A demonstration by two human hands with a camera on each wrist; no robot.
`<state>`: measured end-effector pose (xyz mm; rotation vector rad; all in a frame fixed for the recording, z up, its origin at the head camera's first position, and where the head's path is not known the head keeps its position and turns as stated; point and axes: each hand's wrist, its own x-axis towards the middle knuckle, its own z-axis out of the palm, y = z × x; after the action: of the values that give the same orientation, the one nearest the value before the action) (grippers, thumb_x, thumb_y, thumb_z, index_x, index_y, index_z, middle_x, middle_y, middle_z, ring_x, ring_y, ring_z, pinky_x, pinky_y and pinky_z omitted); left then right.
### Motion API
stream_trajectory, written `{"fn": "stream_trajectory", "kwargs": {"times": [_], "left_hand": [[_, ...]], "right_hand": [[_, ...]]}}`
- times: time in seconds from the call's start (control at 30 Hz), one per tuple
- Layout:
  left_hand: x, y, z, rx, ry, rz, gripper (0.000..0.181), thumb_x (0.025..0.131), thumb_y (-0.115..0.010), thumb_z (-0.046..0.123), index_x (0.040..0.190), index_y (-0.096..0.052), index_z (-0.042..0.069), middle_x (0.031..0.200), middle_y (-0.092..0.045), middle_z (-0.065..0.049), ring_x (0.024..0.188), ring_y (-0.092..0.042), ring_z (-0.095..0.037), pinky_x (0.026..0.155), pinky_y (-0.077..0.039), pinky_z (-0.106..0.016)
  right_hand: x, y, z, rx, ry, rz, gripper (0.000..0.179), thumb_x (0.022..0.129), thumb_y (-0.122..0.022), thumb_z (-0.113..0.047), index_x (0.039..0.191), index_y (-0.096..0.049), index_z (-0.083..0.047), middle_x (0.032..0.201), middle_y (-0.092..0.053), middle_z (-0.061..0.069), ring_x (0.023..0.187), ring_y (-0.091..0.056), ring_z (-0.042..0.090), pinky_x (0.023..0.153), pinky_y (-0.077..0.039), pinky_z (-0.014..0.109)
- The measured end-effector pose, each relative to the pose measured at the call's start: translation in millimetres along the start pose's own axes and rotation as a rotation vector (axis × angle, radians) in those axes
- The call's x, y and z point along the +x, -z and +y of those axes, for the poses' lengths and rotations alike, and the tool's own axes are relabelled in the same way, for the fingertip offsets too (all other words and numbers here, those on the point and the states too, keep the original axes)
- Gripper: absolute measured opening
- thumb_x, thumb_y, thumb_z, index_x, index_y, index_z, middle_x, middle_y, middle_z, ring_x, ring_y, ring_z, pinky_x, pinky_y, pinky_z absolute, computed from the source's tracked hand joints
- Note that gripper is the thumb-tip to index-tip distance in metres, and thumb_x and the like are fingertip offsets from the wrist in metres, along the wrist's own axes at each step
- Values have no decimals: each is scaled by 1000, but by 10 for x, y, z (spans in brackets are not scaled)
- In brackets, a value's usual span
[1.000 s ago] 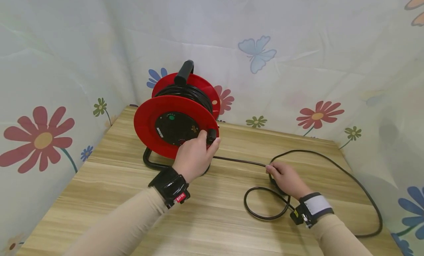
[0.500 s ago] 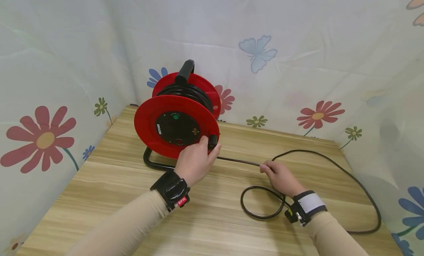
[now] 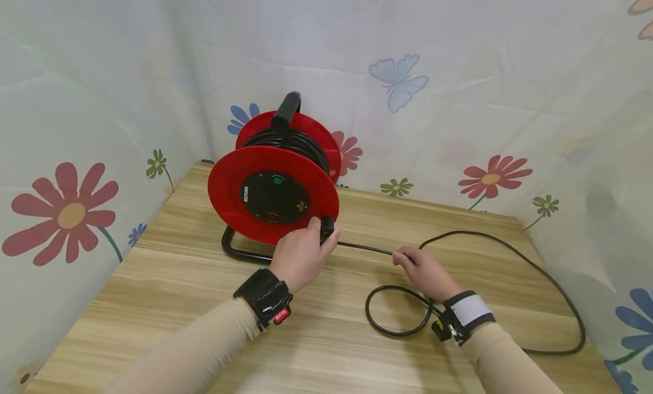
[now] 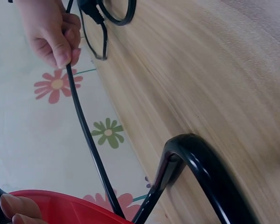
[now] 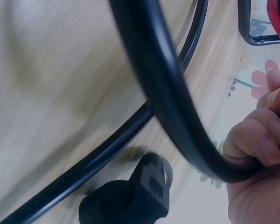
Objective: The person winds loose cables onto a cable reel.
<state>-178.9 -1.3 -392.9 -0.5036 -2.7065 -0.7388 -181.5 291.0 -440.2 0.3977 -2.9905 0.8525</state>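
A red cable reel [image 3: 275, 197] with a black centre disc stands at the table's back left in the head view. My left hand [image 3: 302, 255] holds the black crank knob [image 3: 327, 228] at the lower right of the reel's front flange, between thumb and fingers. To the right, my right hand [image 3: 427, 275] grips the black cable [image 3: 364, 247], which runs fairly straight from the reel to its fingers. Beyond that hand the cable hangs in a curve, seen close up in the right wrist view. A black plug [image 5: 130, 196] lies below it there.
Loose cable makes a small loop [image 3: 368, 309] in front of my right hand and a wide arc [image 3: 553, 283] toward the table's right edge. The reel has a black carrying handle [image 3: 287, 111] and a tubular stand [image 3: 240, 253]. Flower-printed curtain [image 3: 326, 42] borders the wooden table [image 3: 178, 303].
The reel has turned a little clockwise, its knob moving down with my left hand. My right hand has shifted left toward the reel, still gripping the cable; the small loop has slid left.
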Motion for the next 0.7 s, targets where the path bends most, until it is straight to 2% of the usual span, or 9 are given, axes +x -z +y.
{"fn": "stream_trajectory", "kwargs": {"times": [0.2,0.4,0.7], "left_hand": [[-36,-62,-58,8,-18,15,38,94,-51,45,79,-47,10,48,-46,1,39,-43,-11,37,-29,-24],[-71,-130,-121,27,-28,17,38,94,-49,45,79,-48,10,49,-48,1,40,-43,-12,37,-29,-24],[-121,-213,-222,40,-29,33,40,94,-49,45,78,-48,9,49,-47,0,41,-43,-13,36,-29,-25]], "right_hand": [[52,-35,-68,-9,3,-2,33,101,-43,-35,91,-64,-12,79,-60,6,65,-47,16,62,-42,35],[96,-94,-102,4,0,-18,33,100,-43,-37,91,-64,-14,73,-55,5,61,-45,16,58,-40,34],[237,-216,-110,-40,57,3,28,101,-45,-31,88,-63,-14,79,-61,4,66,-50,16,63,-43,35]]}}
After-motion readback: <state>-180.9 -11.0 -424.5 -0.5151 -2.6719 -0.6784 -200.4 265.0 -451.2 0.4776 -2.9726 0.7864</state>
